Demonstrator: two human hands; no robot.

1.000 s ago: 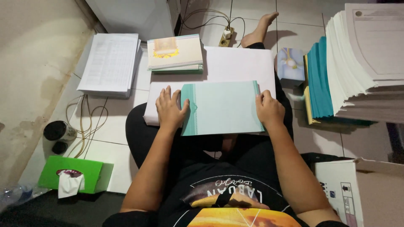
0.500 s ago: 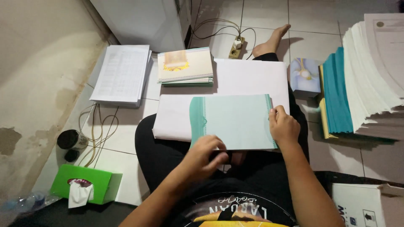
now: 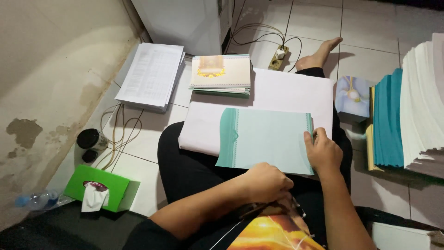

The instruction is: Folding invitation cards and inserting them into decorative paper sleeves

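tiled floor point(image 3: 370, 28): pale, under the green sheet point(image 3: 268, 139)
wall point(image 3: 46, 69): stained, left of sheet
right hand point(image 3: 323, 153): pinching sheet's right edge
left hand point(image 3: 266, 183): closed, grip unclear, at sheet's lower edge

A green tissue box point(image 3: 99, 184) lay on the floor point(image 3: 152, 127) at lower left, a white tissue poking from its top. Behind it, against the wall, lay a clear plastic bottle point(image 3: 37, 200). A small pale blue box point(image 3: 352, 97) stood beside the paper stacks at right.
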